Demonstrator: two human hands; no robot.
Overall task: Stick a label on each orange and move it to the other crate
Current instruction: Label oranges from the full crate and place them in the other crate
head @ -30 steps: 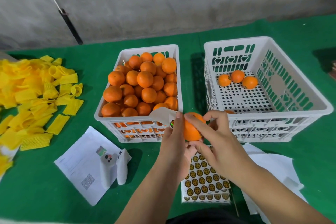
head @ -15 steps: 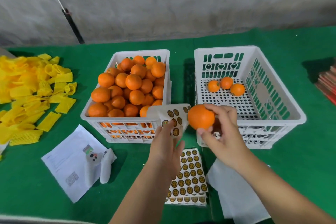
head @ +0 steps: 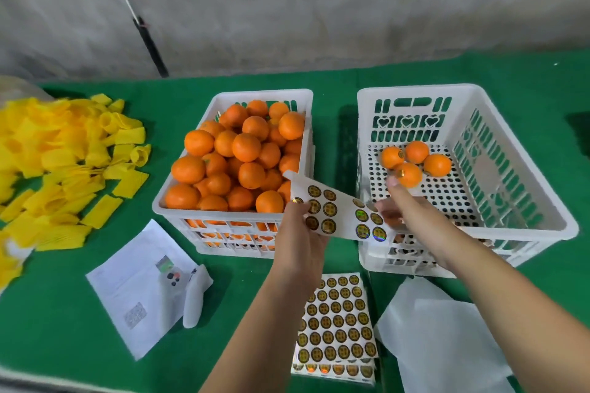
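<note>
Oranges: four in the right crate, on its perforated floor toward the far wall; the nearest one, the orange, shows a round label facing left toward me; another label shows on the far-left one. My right hand reaches over the crate's near rim, fingers extended, one fingertip at the orange's near-left side; whether it touches, I cannot tell; it grasps nothing that I can see. My left hand pinches a curled label sheet between the crates, long axis running left-right, printed side toward me, right end drooping before the right crate's near wall. Left crate: heaped with oranges above its rim. Sheet stack: flat on the green table near me, long axis pointing away. Yellow foam nets: piled far left. White papers: lower right; one paper lower left, a white device on it.
</note>
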